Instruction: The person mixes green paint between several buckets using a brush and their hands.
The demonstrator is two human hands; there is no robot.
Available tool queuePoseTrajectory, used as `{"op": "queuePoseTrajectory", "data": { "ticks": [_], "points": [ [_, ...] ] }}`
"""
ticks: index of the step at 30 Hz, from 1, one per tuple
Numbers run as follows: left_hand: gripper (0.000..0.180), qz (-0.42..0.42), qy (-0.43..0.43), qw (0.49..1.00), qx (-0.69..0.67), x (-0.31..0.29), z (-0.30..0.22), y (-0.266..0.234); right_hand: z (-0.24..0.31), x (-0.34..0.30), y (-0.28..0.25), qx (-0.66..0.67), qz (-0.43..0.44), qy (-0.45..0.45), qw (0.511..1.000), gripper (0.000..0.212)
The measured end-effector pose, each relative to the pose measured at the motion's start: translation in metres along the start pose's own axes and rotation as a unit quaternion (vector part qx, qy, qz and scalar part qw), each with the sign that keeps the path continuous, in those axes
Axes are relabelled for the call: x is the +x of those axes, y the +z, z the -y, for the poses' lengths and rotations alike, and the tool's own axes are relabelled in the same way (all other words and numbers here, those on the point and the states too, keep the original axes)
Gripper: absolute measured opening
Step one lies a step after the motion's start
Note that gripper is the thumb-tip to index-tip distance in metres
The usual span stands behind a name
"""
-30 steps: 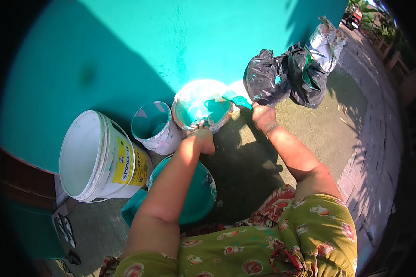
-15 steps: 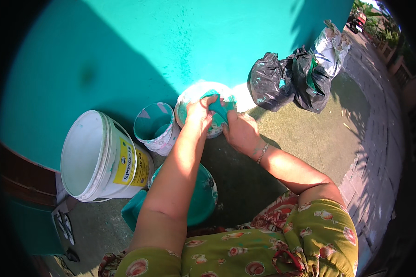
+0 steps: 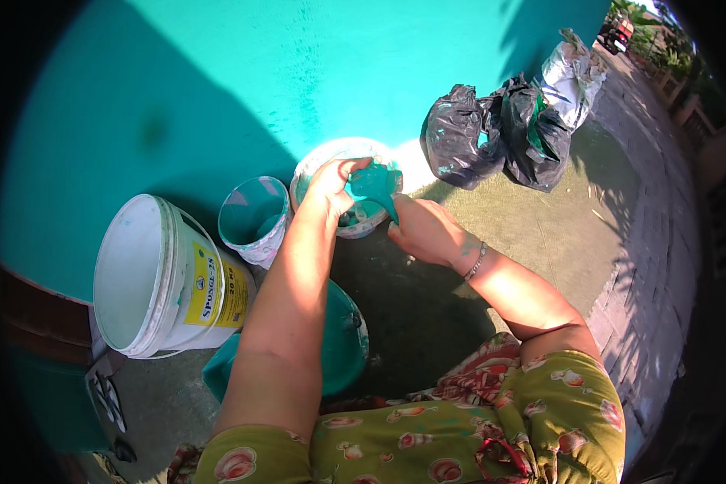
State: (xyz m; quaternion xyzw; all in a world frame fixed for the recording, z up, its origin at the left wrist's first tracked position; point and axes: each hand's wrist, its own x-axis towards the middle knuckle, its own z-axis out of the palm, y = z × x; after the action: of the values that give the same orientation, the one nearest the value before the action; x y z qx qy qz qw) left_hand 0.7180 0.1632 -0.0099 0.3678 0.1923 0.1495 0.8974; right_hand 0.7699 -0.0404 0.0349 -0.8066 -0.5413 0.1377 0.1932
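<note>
Over a round white tub (image 3: 319,153) with teal paint in and around it, I hold a teal paint-coated tool (image 3: 373,182). It has a broad head and a narrow handle; its exact kind is unclear. My right hand (image 3: 429,231) is closed round the handle. At the head's left edge, my left hand (image 3: 331,185) grips it, thumb along the top and the other fingers partly hidden. Left of the tub stands a smaller paint-smeared bucket (image 3: 254,211), teal inside.
A large white bucket (image 3: 133,274) lies tilted at the left. Behind my left forearm sits a teal basin (image 3: 347,339). Black plastic bags (image 3: 464,137) and a whitish sack (image 3: 571,81) lean near the teal wall (image 3: 218,48). Sandals (image 3: 109,399) lie at lower left.
The tool's head has turned and now shows its broad face. My left hand has shifted from its top to its left edge. The whole view has moved slightly.
</note>
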Motion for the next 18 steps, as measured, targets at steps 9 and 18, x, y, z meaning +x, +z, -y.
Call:
{"op": "queuePoseTrajectory", "data": {
  "ticks": [9, 18],
  "points": [
    [0.029, 0.169, -0.027, 0.974, -0.148, 0.0, 0.005, 0.015, -0.012, 0.0, 0.0, 0.057, 0.03, -0.013, 0.998, 0.033],
    [0.035, -0.012, -0.062, 0.995, -0.073, 0.03, 0.007, 0.004, -0.019, 0.009, 0.012, -0.017, 0.044, 0.028, 0.999, 0.027]
  ]
}}
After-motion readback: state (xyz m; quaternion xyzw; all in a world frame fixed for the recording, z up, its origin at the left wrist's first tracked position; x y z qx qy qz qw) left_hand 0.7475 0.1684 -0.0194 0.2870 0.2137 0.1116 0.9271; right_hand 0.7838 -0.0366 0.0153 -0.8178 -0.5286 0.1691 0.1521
